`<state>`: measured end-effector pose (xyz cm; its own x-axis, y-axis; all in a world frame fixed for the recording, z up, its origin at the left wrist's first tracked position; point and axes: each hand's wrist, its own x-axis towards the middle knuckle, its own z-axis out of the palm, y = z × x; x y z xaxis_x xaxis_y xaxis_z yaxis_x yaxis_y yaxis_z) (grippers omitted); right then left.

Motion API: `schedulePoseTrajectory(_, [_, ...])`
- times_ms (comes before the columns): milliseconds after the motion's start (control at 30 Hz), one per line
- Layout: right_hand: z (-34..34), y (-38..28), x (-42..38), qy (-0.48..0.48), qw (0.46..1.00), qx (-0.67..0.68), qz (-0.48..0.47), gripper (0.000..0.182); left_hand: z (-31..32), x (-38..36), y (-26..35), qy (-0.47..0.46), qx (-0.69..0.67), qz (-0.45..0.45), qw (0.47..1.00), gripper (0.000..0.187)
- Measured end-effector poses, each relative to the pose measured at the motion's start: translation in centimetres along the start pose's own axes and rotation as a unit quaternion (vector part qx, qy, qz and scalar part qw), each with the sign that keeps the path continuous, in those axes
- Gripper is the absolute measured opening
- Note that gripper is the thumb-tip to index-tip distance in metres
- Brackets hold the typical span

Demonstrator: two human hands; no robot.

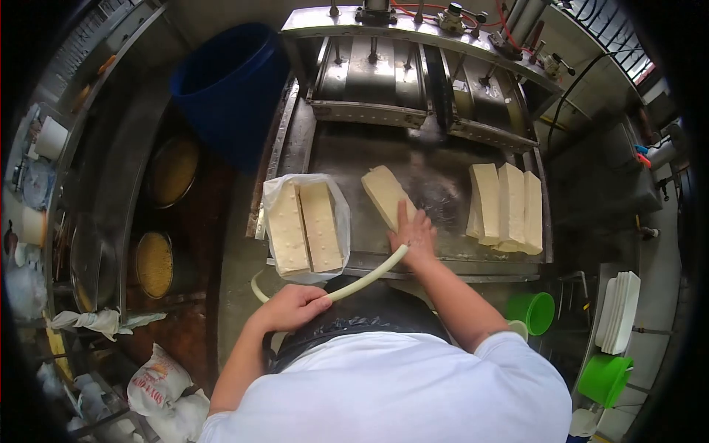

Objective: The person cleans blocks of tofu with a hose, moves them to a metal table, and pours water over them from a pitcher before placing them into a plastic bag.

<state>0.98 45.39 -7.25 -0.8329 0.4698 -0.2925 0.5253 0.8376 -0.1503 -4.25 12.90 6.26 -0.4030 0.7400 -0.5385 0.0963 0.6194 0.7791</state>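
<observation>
My left hand (296, 307) is closed around a pale flexible hose (360, 283), which curves up to the right. The hose's end lies close to my right wrist. My right hand (415, 238) rests on the near end of a long cream-coloured tofu block (384, 193), fingers extended and spread. That block lies at a slant on the wet metal table (347, 159). To its left, two tofu blocks (304, 227) lie side by side in a clear plastic bag (338, 199). Several more tofu blocks (509, 207) stand close together at the table's right side.
A metal press (413, 29) with two perforated trays (369, 112) spans the table's far side. A large blue barrel (229, 81) stands at the far left. Tubs of yellowish matter (155, 264) sit below left. Green buckets (533, 313) and white trays (619, 311) are at right.
</observation>
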Motion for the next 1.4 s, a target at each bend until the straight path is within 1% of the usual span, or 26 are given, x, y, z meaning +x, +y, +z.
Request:
schedulePoseTrajectory(133, [-0.5,-3.1,7.3,0.028,0.999,0.015,-0.022,0.096,0.4,0.1,-0.5,0.031,-0.012,-0.020,0.999,0.036])
schedulePoseTrajectory(200, [0.8,-4.4,11.5,0.082,0.995,0.025,-0.050,0.093,0.5,0.1,-1.1,0.049,-0.021,-0.017,0.998,0.035])
schedulePoseTrajectory(233, [0.7,-5.0,12.9,0.082,0.995,0.030,-0.053,0.093,0.6,-0.1,-1.2,0.060,-0.034,-0.011,0.998,0.034])
schedulePoseTrajectory(300, [0.0,-5.9,14.5,0.111,0.985,0.052,-0.124,0.088,0.5,-0.5,-1.1,0.080,-0.029,-0.015,0.996,0.034])
schedulePoseTrajectory(333, [-0.4,-6.1,14.6,0.111,0.985,0.054,-0.124,0.088,0.5,-0.6,-1.1,0.097,-0.027,-0.015,0.995,0.033])
schedulePoseTrajectory(367, [-0.8,-6.1,14.6,0.082,0.988,0.046,-0.126,0.086,0.6,-0.7,-1.3,0.097,-0.027,-0.017,0.995,0.033])
schedulePoseTrajectory(400, [-1.3,-6.1,14.3,0.051,0.990,0.037,-0.127,0.084,0.8,-0.9,-1.6,0.119,-0.026,-0.034,0.992,0.035])
schedulePoseTrajectory(433, [-1.1,-5.8,13.6,0.050,0.990,0.037,-0.127,0.084,1.0,-1.0,-1.9,0.142,-0.025,-0.051,0.988,0.036])
schedulePoseTrajectory(500, [0.0,-4.5,10.7,0.067,0.986,0.043,-0.148,0.080,1.7,-1.1,-2.9,0.154,-0.033,-0.057,0.986,0.037])
schedulePoseTrajectory(600, [0.8,-2.1,4.8,0.079,0.983,0.008,-0.163,0.083,2.3,-1.1,-4.7,0.160,-0.036,-0.067,0.984,0.037])
schedulePoseTrajectory(667, [0.6,-0.9,1.4,0.036,0.989,0.030,-0.139,0.085,2.7,-0.9,-5.2,0.157,-0.038,-0.071,0.984,0.036])
schedulePoseTrajectory(733, [0.7,-0.6,1.3,0.015,0.992,0.038,-0.123,0.082,3.1,-1.0,-5.3,0.187,-0.071,-0.067,0.978,0.035])
schedulePoseTrajectory(800, [0.9,-1.0,2.2,-0.004,0.993,0.049,-0.111,0.080,3.1,-0.6,-5.7,0.189,-0.066,-0.056,0.978,0.035])
schedulePoseTrajectory(867, [1.6,-2.5,6.3,0.030,0.991,0.107,-0.079,0.072,2.7,-0.2,-5.5,0.194,-0.057,-0.044,0.978,0.034])
schedulePoseTrajectory(900, [2.1,-3.5,8.4,0.029,0.991,0.106,-0.082,0.072,2.4,-0.1,-5.1,0.184,-0.048,-0.043,0.981,0.035])
schedulePoseTrajectory(967, [2.7,-5.3,12.4,0.125,0.973,0.139,-0.135,0.055,2.2,0.0,-4.5,0.175,-0.039,-0.045,0.983,0.035])
schedulePoseTrajectory(1000, [2.0,-6.1,14.0,0.125,0.972,0.141,-0.138,0.055,2.1,0.0,-4.3,0.170,-0.044,-0.044,0.983,0.035])
schedulePoseTrajectory(1033, [1.3,-7.0,15.5,0.098,0.972,0.103,-0.186,0.046,2.0,0.1,-4.1,0.167,-0.050,-0.044,0.984,0.035])
schedulePoseTrajectory(1067, [0.9,-7.8,16.3,0.068,0.968,0.065,-0.234,0.040,1.9,-0.1,-4.0,0.170,-0.051,-0.050,0.983,0.035])
schedulePoseTrajectory(1100, [1.3,-8.0,17.1,0.062,0.967,0.068,-0.238,0.040,1.8,-0.3,-3.8,0.167,-0.038,-0.034,0.985,0.032])
schedulePoseTrajectory(1167, [2.7,-7.1,18.5,0.116,0.946,0.165,-0.254,0.031,1.6,-0.7,-3.4,0.164,-0.023,-0.022,0.986,0.029])
schedulePoseTrajectory(1200, [2.8,-6.6,18.5,0.113,0.945,0.166,-0.257,0.031,1.6,-0.9,-3.0,0.171,-0.039,-0.024,0.984,0.029])
schedulePoseTrajectory(1267, [2.7,-5.6,18.0,0.157,0.901,0.242,-0.325,0.023,1.8,-1.1,-3.3,0.182,-0.064,-0.029,0.981,0.029])
schedulePoseTrajectory(1300, [3.0,-5.1,17.9,0.171,0.882,0.274,-0.344,0.015,1.9,-1.0,-3.6,0.183,-0.066,-0.032,0.980,0.030])
schedulePoseTrajectory(1333, [3.2,-4.8,17.9,0.163,0.881,0.273,-0.350,0.015,1.9,-1.0,-3.9,0.182,-0.067,-0.036,0.980,0.030])
schedulePoseTrajectory(1400, [3.4,-4.6,18.6,0.199,0.877,0.274,-0.341,0.011,2.2,-0.9,-4.1,0.191,-0.056,-0.029,0.979,0.031])
